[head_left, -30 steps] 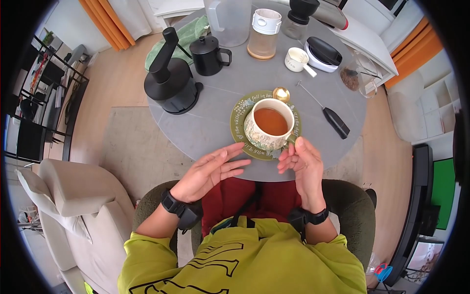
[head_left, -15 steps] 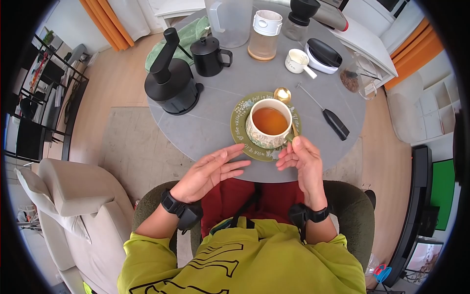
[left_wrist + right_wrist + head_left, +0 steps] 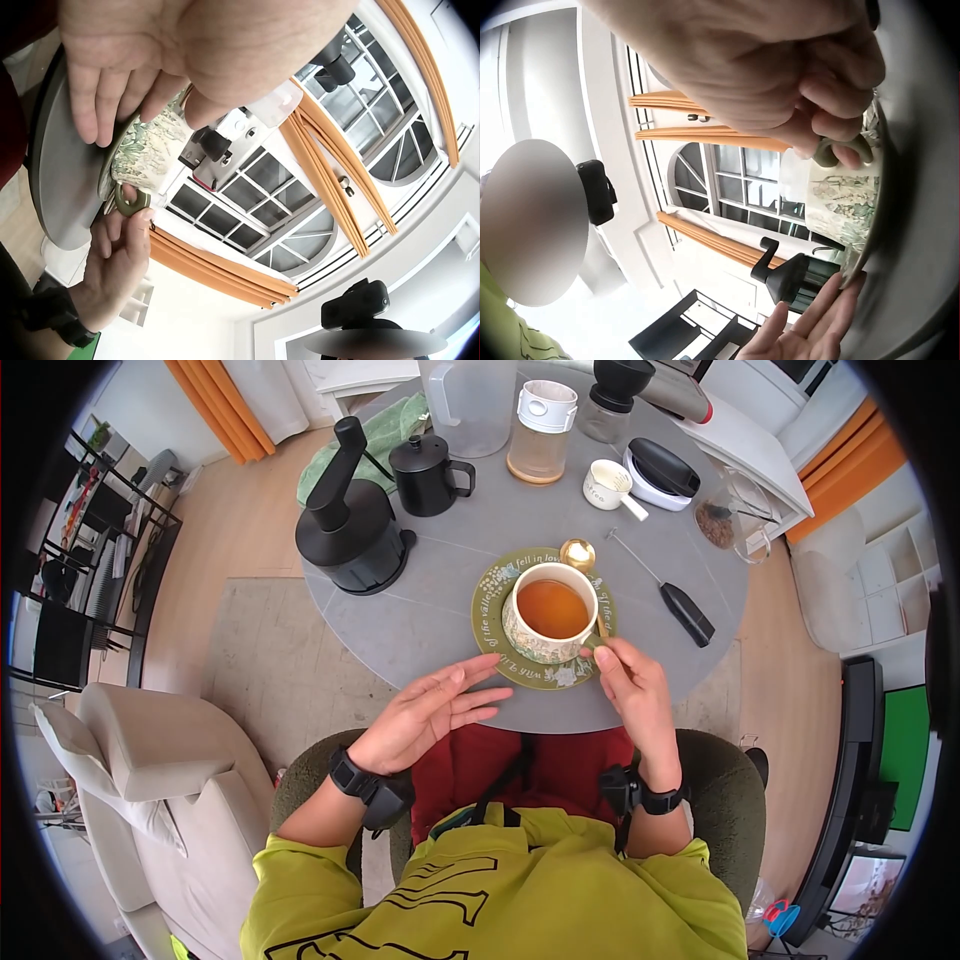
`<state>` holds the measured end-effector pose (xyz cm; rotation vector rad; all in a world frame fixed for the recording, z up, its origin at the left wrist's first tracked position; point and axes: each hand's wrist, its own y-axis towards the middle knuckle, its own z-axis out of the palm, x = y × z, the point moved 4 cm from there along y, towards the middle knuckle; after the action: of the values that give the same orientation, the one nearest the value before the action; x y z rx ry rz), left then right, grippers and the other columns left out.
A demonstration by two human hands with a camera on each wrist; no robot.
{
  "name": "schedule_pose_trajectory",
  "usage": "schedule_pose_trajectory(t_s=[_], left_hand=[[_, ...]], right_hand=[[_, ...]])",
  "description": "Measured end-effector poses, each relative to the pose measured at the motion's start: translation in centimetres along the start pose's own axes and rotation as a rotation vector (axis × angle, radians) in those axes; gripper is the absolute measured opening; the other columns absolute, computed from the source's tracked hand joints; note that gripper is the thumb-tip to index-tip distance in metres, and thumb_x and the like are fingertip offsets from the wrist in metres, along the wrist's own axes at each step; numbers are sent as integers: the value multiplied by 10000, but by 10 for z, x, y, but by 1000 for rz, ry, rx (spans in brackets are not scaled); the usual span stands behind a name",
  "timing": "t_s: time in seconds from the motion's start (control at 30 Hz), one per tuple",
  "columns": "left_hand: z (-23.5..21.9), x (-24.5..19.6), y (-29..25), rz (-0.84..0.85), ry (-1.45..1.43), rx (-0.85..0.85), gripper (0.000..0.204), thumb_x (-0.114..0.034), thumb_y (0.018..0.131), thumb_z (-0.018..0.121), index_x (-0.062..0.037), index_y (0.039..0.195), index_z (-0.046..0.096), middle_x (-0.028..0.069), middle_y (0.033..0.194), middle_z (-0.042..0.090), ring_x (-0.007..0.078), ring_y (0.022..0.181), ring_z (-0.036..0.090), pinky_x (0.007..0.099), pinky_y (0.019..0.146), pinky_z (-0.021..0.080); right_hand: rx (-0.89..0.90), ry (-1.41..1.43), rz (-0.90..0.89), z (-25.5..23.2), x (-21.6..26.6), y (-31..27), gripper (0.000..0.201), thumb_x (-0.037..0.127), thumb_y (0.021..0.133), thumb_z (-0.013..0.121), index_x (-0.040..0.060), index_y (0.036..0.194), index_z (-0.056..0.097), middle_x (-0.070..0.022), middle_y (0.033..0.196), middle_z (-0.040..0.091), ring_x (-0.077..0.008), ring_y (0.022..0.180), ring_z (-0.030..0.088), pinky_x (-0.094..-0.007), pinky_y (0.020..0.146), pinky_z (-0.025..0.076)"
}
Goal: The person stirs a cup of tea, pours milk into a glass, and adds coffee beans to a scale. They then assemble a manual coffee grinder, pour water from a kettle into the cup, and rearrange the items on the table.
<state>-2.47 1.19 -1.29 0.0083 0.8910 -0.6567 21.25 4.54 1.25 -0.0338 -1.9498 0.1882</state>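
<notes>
Crank grinder (image 3: 350,545): black, upright at the left of the round grey worktop (image 3: 430,610).
Green cloth (image 3: 398,422): lying behind, partly hidden by the black-lidded pot.
Left hand (image 3: 425,710): open, fingers extended towards the near left rim of the saucer, gripping nothing; cannot tell whether fingertips touch the rim.
Black-lidded pot (image 3: 424,478): just beside the grinder, handle to the right.
Saucer (image 3: 490,645): green with white lettering, flat on the worktop.
Cup (image 3: 540,648): patterned, upright on the saucer, amber-brown liquid inside.
Clear bottle (image 3: 540,445): beyond the cup, white-collared.
Gold spoon (image 3: 577,554): bowl showing at the saucer's far rim.
Small white cup (image 3: 606,487): between bottle and oval item, handle towards the frother.
Right hand (image 3: 640,695): well apart from the left, thumb and fingers clamped on the cup's green handle (image 3: 133,201).
Black-and-white oval item (image 3: 661,472): near the worktop's far right edge.
Frother (image 3: 686,614): lying flat, whisk pointing away.
</notes>
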Motion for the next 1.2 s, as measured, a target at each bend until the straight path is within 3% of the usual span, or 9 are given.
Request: schedule_pose_trajectory(t_s=[0.13, 0.37, 0.67, 0.87, 0.97, 1.07, 1.2], left_hand=[[-1, 0, 0, -1, -8, 6, 525, -300, 1032, 350, 25, 1439, 282, 144, 1482, 336, 310, 1306, 423, 377, 1055, 395], [1, 0, 0, 3, -19, 24, 539, -307, 1032, 349, 24, 1447, 261, 145, 1492, 318, 312, 1315, 410, 383, 1063, 384], [1, 0, 0, 8, 3, 22, 548, -311, 1028, 361, 24, 1449, 255, 157, 1487, 319, 313, 1320, 403, 386, 1064, 380], [0, 0, 0, 9, 0, 17, 555, -331, 1026, 380, 17, 1446, 276, 153, 1475, 328, 289, 1309, 422, 379, 1058, 381], [-1, 1, 0, 16, -3, 15, 548, -327, 1027, 378, 13, 1446, 280, 153, 1472, 332, 288, 1308, 424, 378, 1053, 384], [0, 1, 0, 14, 3, 19, 543, -325, 1028, 376, 11, 1444, 285, 153, 1472, 331, 287, 1307, 425, 376, 1052, 385], [2, 0, 0, 19, 9, 11, 538, -321, 1028, 378, 10, 1443, 288, 152, 1473, 330, 285, 1305, 428, 370, 1052, 386]], right_hand=[[-108, -154, -172, -2, 3, 3, 275, 238, 927, 586, -14, 1019, 647, -145, 674, 571, -172, 576, 475, -314, 577, 416], [-153, -255, -231, -5, 6, 7, 265, 221, 901, 616, -6, 1036, 644, -184, 697, 589, -223, 568, 491, -320, 580, 426], [-55, -140, -191, -13, -8, 21, 234, 203, 907, 608, -3, 1013, 641, -133, 665, 556, -201, 580, 489, -310, 584, 411], [-40, -252, -135, -22, -2, 17, 188, 141, 893, 622, 23, 1038, 640, -76, 620, 524, -131, 550, 443, -275, 543, 383], [-135, -144, -200, -32, -7, 16, 196, 93, 890, 609, 44, 1080, 620, -33, 625, 527, -101, 536, 442, -257, 533, 383], [-164, -166, -88, -31, -10, 12, 244, 59, 897, 579, 61, 1141, 580, -16, 658, 565, -97, 531, 464, -254, 535, 399], [-25, -110, -48, -21, -14, 14, 313, 37, 905, 548, 62, 1216, 517, -45, 704, 601, -93, 531, 488, -257, 522, 412]])
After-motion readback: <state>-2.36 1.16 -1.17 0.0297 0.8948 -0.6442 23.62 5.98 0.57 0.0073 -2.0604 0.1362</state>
